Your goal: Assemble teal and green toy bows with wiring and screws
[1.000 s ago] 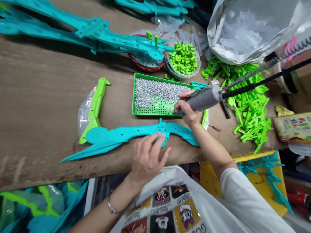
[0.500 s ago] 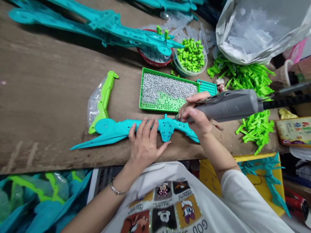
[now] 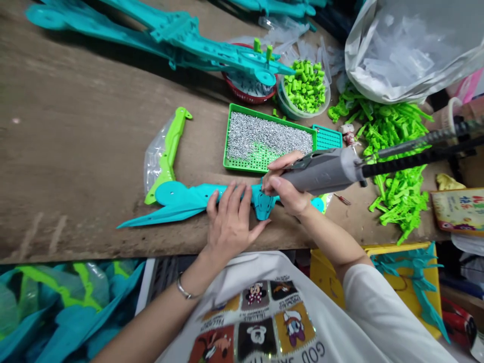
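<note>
A long teal plastic toy piece (image 3: 181, 199) lies near the front edge of the wooden table (image 3: 75, 151). My left hand (image 3: 229, 224) rests flat on it with fingers spread, pressing it down. My right hand (image 3: 285, 189) is wrapped round a grey electric screwdriver (image 3: 325, 171), whose tip sits at the middle of the teal piece. Just behind stands a green tray (image 3: 264, 138) holding many small silver screws.
A lime-green part in a clear bag (image 3: 166, 151) lies left of the tray. Behind are a tub of green pegs (image 3: 304, 88), a red bowl (image 3: 247, 91), more teal pieces (image 3: 170, 38), a heap of green parts (image 3: 393, 151) and a large plastic bag (image 3: 408, 45).
My right hand has brought the screwdriver from the screw tray down to the teal piece. My left hand has settled flat on the piece.
</note>
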A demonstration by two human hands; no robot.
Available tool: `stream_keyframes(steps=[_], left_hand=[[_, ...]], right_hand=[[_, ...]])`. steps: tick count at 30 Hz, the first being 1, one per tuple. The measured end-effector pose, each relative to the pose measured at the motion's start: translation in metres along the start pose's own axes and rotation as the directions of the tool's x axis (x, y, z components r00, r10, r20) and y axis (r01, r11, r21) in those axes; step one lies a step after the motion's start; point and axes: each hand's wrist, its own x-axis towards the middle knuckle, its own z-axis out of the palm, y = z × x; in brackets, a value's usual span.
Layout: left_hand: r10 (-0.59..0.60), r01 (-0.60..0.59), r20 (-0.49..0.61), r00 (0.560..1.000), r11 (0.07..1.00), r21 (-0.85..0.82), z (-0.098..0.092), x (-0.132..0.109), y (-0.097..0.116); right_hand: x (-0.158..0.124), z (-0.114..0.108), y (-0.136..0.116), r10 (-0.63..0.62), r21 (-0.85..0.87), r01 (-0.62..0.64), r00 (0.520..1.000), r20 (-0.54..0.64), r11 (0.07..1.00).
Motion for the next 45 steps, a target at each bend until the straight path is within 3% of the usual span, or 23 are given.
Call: stream_keyframes(steps=[6, 11, 13, 15, 18, 25, 35, 40, 45], left_hand=[[-0.003, 0.003, -0.012, 1.000, 1.000, -0.008, 0.003, -0.001, 0.000], [-0.004, 0.004, 0.002, 1.000, 1.000, 0.000, 0.000, 0.001, 0.002], [-0.009, 0.009, 0.014, 1.000, 1.000, 0.006, -0.002, 0.002, 0.003], [-0.011, 0.011, 0.020, 1.000, 1.000, 0.002, -0.002, 0.003, 0.003], [-0.008, 0.008, 0.006, 1.000, 1.000, -0.007, -0.003, 0.003, 0.004], [-0.007, 0.007, 0.012, 1.000, 1.000, -0.007, -0.003, 0.003, 0.002], [-0.011, 0.011, -0.003, 1.000, 0.999, -0.034, -0.003, 0.002, 0.002], [-0.013, 0.013, 0.005, 1.000, 0.999, -0.045, -0.004, 0.003, 0.003], [-0.006, 0.006, -0.007, 1.000, 1.000, -0.025, -0.003, 0.002, 0.002]], right_hand=[[0.007, 0.003, 0.003, -0.069, -0.063, 0.084, 0.975, 0.212, 0.994], [0.018, -0.002, -0.002, -0.106, 0.016, 0.106, 0.942, 0.319, 0.994], [0.024, -0.003, -0.009, -0.140, 0.065, 0.129, 0.966, 0.218, 0.990], [0.031, -0.003, -0.013, -0.172, 0.084, 0.168, 0.984, 0.044, 0.982], [0.040, -0.002, -0.007, -0.167, 0.064, 0.174, 0.981, -0.100, 0.983], [0.047, 0.002, 0.026, -0.161, 0.106, 0.175, 0.979, -0.124, 0.979], [0.050, 0.001, 0.024, -0.124, 0.032, 0.126, 0.989, -0.080, 0.991], [0.046, 0.000, 0.003, -0.169, 0.058, 0.178, 0.978, -0.124, 0.982], [0.014, 0.000, -0.028, -0.171, 0.083, 0.179, 0.980, -0.102, 0.980]])
